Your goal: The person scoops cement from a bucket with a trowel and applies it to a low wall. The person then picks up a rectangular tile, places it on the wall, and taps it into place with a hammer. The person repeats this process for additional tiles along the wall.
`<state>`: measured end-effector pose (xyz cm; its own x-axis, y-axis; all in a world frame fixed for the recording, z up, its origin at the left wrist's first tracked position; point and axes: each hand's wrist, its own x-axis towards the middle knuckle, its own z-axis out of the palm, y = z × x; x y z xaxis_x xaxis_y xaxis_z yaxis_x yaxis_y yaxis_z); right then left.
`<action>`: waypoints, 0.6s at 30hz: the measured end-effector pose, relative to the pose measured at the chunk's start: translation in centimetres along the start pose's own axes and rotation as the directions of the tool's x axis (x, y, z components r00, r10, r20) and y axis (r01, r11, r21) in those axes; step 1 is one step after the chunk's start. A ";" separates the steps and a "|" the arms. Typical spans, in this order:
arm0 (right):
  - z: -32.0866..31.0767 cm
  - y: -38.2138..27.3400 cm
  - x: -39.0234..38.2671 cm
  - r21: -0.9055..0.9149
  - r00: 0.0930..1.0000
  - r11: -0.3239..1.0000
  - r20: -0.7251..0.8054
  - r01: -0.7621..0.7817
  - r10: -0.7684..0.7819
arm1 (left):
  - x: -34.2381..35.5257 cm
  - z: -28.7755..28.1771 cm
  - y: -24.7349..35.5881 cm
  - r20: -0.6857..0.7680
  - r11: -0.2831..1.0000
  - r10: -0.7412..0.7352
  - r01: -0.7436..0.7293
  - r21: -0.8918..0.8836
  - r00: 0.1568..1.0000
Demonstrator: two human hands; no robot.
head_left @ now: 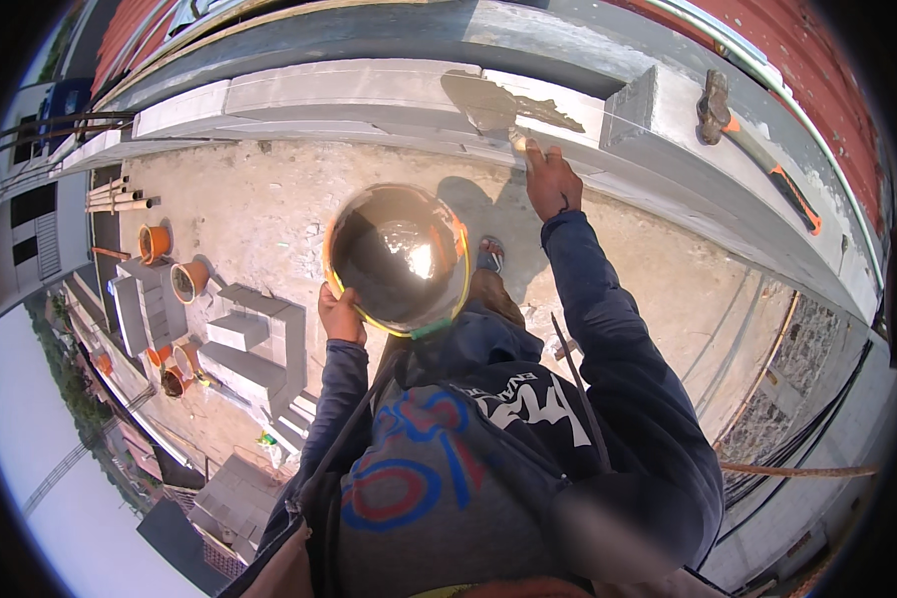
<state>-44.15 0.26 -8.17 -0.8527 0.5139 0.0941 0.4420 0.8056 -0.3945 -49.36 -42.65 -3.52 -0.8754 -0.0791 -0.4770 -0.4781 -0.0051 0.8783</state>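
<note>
My left hand (342, 317) is closed on the near left rim of an orange bucket (464, 261), which is tilted so its inside faces up at me. Wet grey mortar (374, 261) fills its lower part, glinting in the sun. Ahead, my right hand (553, 184) grips the pale handle of a trowel (518, 142) against the top edge of a light block wall (349, 88). Wet mortar (553, 113) is smeared across the blocks there. Where the trowel blade ends and the mortar begins is hard to make out.
A hammer (715, 108) lies on the wall to the right, beside a raised block (630, 108). Grey blocks (259, 339) are stacked on the floor at left, near several orange buckets (189, 280). A thin string runs along the wall. Dark cables (817, 429) hang at lower right.
</note>
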 end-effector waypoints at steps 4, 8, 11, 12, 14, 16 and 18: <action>3.8 1.2 -5.0 0.057 0.999 0.998 0.031 -0.035 0.033 | -0.1 0.2 -0.1 0.038 1.000 0.021 -0.022 0.012 0.999; 1.5 2.6 -6.2 0.021 0.995 0.996 -0.053 -0.081 0.082 | 0.2 1.2 -0.8 0.100 1.000 -0.007 0.005 0.023 0.995; 0.2 5.5 -4.9 -0.069 0.956 0.959 -0.124 -0.275 0.266 | 0.5 3.1 -0.8 0.163 0.999 -0.028 0.021 0.044 0.986; 0.1 6.8 -4.7 -0.093 0.927 0.928 -0.141 -0.362 0.347 | 0.7 3.6 -0.8 0.187 0.998 -0.036 0.027 0.054 0.982; 0.7 8.8 -7.0 -0.004 0.894 0.898 -0.087 -0.441 0.439 | 1.1 4.0 -0.4 0.231 0.997 -0.026 0.008 0.080 0.973; 0.3 8.8 -10.1 0.156 0.865 0.856 -0.016 -0.493 0.501 | 1.5 4.2 -0.4 0.259 0.997 -0.008 -0.010 0.071 0.966; 0.8 9.7 -15.2 0.014 0.892 0.906 -0.170 -0.423 0.419 | 1.9 4.8 0.1 0.302 0.995 -0.013 -0.017 0.097 0.953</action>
<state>-27.16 0.05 -14.17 -0.5281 0.8460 0.0736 0.7572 0.5084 -0.4100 -51.44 -38.06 -4.48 -0.8500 0.2258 -0.4759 -0.4675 0.0931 0.8791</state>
